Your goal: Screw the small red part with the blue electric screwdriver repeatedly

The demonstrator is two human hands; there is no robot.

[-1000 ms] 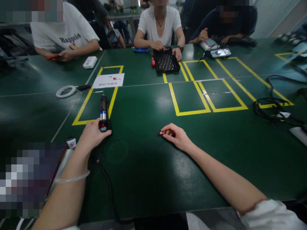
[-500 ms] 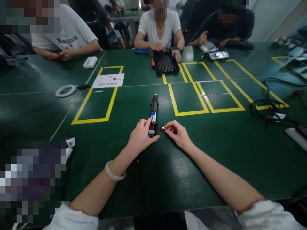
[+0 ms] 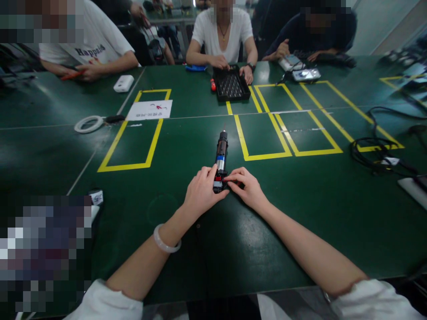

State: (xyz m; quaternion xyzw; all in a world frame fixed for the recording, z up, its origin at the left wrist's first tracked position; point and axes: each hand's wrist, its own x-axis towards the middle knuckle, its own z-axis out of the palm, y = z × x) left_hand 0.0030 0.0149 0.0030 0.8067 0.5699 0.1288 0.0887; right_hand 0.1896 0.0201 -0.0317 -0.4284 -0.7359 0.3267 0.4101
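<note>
A slim electric screwdriver (image 3: 221, 153) lies on the green table, its thin tip pointing away from me. Its body is black with a blue and silver band, and red and grey parts show at the near end. My left hand (image 3: 202, 189) grips that near end from the left, thumb in front. Against the tool's right side, my right hand (image 3: 246, 186) pinches a small red part (image 3: 227, 179). Fingers cover most of this part, so I cannot tell whether it sits in the tool.
Yellow tape outlines (image 3: 267, 157) mark the table. Across it, a person's hands touch a black tray (image 3: 233, 95) of small pieces. A paper sheet (image 3: 150, 110), a white cable coil (image 3: 88, 124) and a white box (image 3: 123, 83) lie left; black cables (image 3: 370, 153) lie right.
My left hand and the electric screwdriver have shifted slightly right. The small red part in my right hand, apart from the tool before, is now at its side.
</note>
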